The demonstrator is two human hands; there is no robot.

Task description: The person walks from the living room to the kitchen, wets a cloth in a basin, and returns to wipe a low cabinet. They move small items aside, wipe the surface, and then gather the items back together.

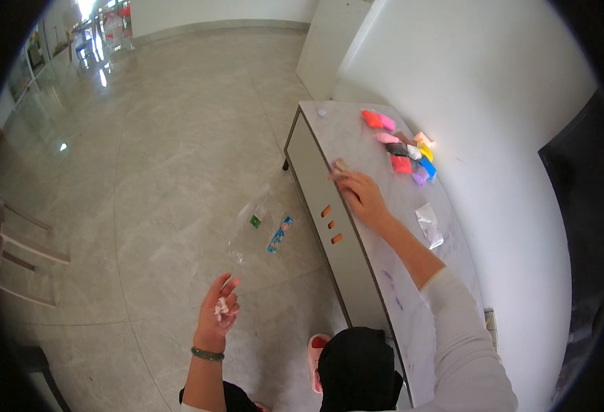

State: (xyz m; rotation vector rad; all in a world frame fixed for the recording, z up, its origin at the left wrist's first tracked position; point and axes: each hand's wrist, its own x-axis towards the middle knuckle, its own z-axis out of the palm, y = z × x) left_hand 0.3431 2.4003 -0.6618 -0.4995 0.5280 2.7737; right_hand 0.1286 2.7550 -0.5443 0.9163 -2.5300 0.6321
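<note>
My left hand (219, 309) is raised over the floor at the lower left, palm up, with its fingers curled around a small lump of pale pink modelling clay (221, 308). My right hand (361, 193) reaches over the front edge of the low cabinet's marbled top (343, 136). At its fingertips is a crumpled, pale pinkish piece (340, 170), blurred; whether the fingers grip it I cannot tell. Behind that hand lie several small packs of coloured clay, among them a red pack (401, 164), a blue pack (428, 167) and a purple pack (420, 176).
A silvery white wrapper (429, 225) lies near the wall. On the floor are a transparent plastic bag (250, 216) and a blue patterned packet (280, 235). A pale chair (3, 237) stands at the left. The cabinet front has three orange-brown slots (331, 224).
</note>
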